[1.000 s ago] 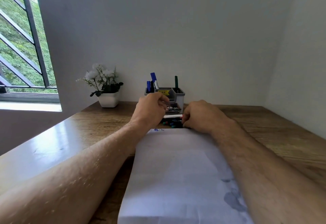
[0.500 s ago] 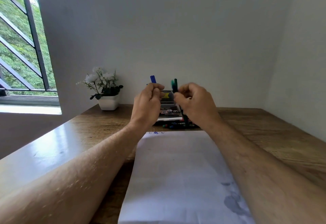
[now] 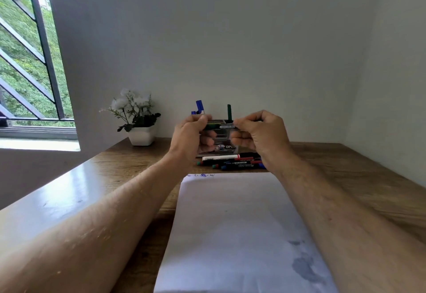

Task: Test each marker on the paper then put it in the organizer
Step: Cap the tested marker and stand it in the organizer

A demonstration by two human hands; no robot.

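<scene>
A: Both hands raised above the surface (image 3: 115,166), in front of the organizer (image 3: 217,136). Left hand (image 3: 191,136) curled round the green cap end, right hand (image 3: 260,134) pinching the barrel of the same marker (image 3: 220,126), held level between them.

B: Pulling apart, probably. Cap on or off?

A: Hard to tell; blurred at the join. Gripped at opposite ends most likely for uncapping before a test stroke.

B: Held up rather than low over the sheet. Why?

A: Likely for leverage and a clear look at the cap. Paper (image 3: 230,223) flat below and between the forearms, ready for a stroke; a few small blue scribbles (image 3: 202,175) at its far edge, near the left corner.

B: Rest of the markers?

A: A row of loose markers (image 3: 230,162) lying on the surface between paper and organizer, presumably untested. Blue markers (image 3: 199,107) and a green one (image 3: 229,113) upright in the organizer, presumably done.

B: Anything else?

A: Potted white flowers (image 3: 136,117) well to the left by the wall, window (image 3: 25,62) beyond.
</scene>
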